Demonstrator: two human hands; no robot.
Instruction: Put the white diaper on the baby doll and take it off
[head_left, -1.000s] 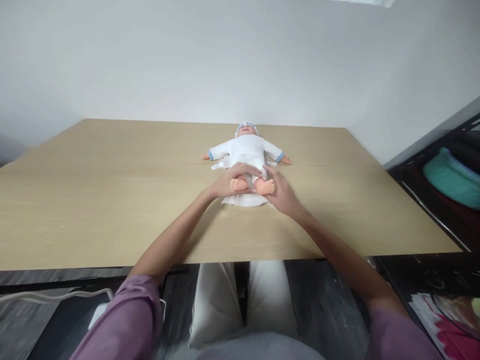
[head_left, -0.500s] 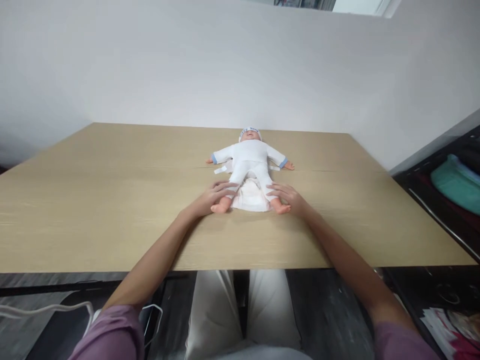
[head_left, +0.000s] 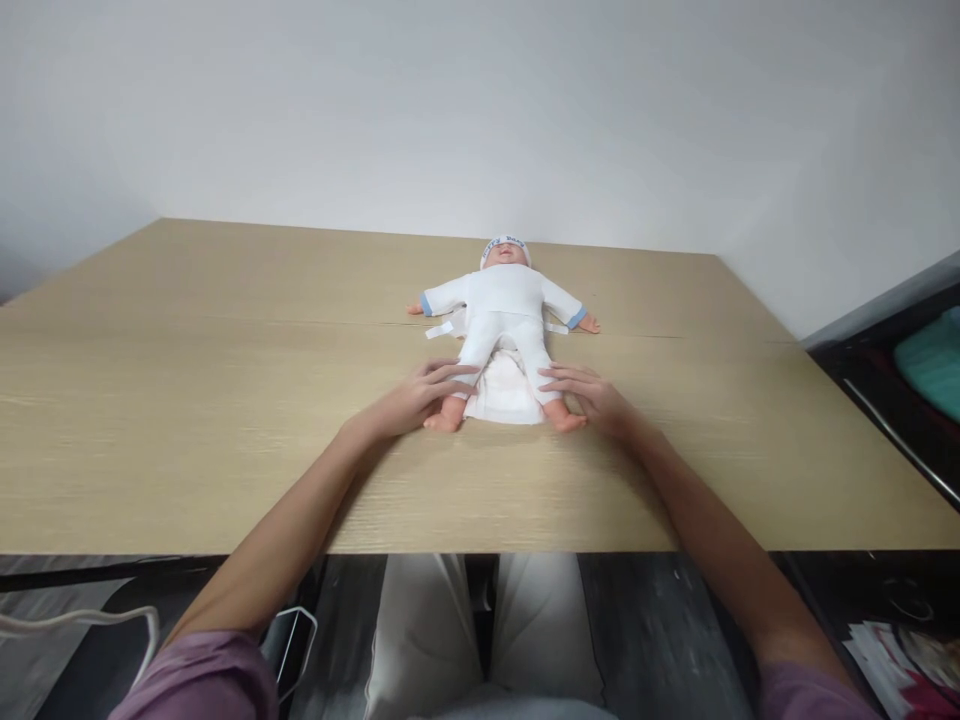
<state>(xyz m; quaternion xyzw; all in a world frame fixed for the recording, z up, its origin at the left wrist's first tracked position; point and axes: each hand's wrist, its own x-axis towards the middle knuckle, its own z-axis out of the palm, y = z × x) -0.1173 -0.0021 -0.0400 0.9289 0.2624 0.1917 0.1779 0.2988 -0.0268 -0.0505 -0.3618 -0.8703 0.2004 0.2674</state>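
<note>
A baby doll [head_left: 504, 290] in a white suit with blue cuffs and a printed white cap lies on its back, arms spread and legs parted, feet toward me. Under its hips and between its legs is an unfolded white diaper [head_left: 508, 392], with its tabs out at both sides of the waist. My left hand [head_left: 427, 392] has its fingers over the doll's lower leg at picture left, just above the bare foot. Over the other lower leg, my right hand [head_left: 589, 393] is closed in the same way. Both thumbs are mostly hidden.
The doll lies on a wide wooden table [head_left: 225, 400] with a seam across it, against a pale wall [head_left: 450, 120]. To the right stands a dark shelf or cabinet [head_left: 862, 370] with teal cloth [head_left: 934, 365]. A white cable [head_left: 90, 625] hangs at lower left.
The view has shifted slightly, so the table and doll appear a little larger. Both hands stay on the doll's lower legs, and the doll keeps its pose.
</note>
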